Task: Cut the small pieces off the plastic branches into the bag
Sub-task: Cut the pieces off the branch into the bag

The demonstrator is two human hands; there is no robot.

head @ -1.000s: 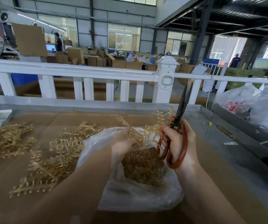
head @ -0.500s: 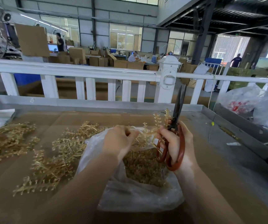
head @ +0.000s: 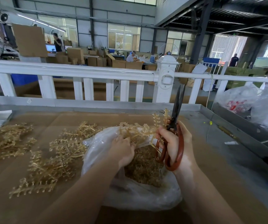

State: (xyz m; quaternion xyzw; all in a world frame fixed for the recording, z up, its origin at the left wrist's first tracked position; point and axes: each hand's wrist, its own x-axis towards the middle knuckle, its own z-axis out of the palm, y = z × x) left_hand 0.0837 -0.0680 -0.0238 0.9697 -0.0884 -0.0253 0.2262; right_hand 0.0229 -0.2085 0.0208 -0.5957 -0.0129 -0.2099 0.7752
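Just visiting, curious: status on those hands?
Right hand grips scissors, blades up. Left hand holds branch over bag. Nothing blocking.

golden branches (head: 52, 160), red-handled scissors (head: 172, 143) — white fence (head: 75, 72)

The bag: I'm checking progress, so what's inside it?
The bag holds a heap of small golden cut pieces. The left hand and a branch cover part of the opening; the depth is hidden.

Both forearms reach forward; left hand (head: 122, 151) curls in a closed grip, right hand (head: 173, 143) likewise, thumb-side up.
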